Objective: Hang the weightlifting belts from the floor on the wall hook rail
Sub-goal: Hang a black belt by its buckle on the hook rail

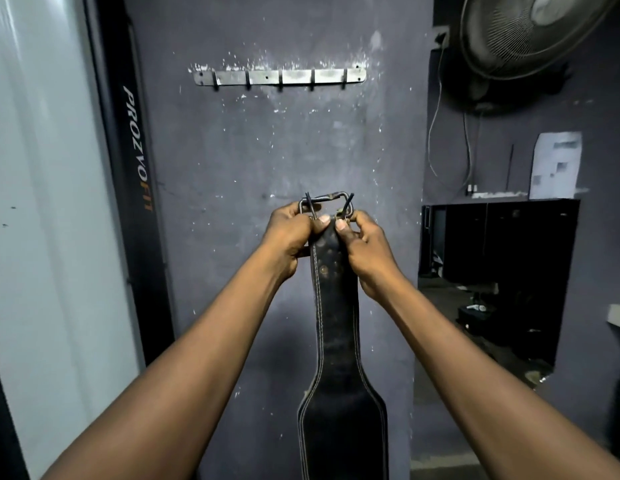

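A black leather weightlifting belt (336,327) hangs straight down in front of me, its wide part at the bottom of the view. Its metal buckle (327,201) with two prongs sticks up above my fingers. My left hand (289,237) and my right hand (365,251) both grip the belt's top end just under the buckle, thumbs pressed together. The metal hook rail (294,77) with several bare hooks is fixed to the dark wall, well above the buckle and slightly left of it.
A black machine post (135,161) with white lettering stands at the left beside a pale panel. A wall fan (530,39) hangs at the upper right with cables below it. A dark opening (498,271) and a paper sheet (556,164) lie to the right.
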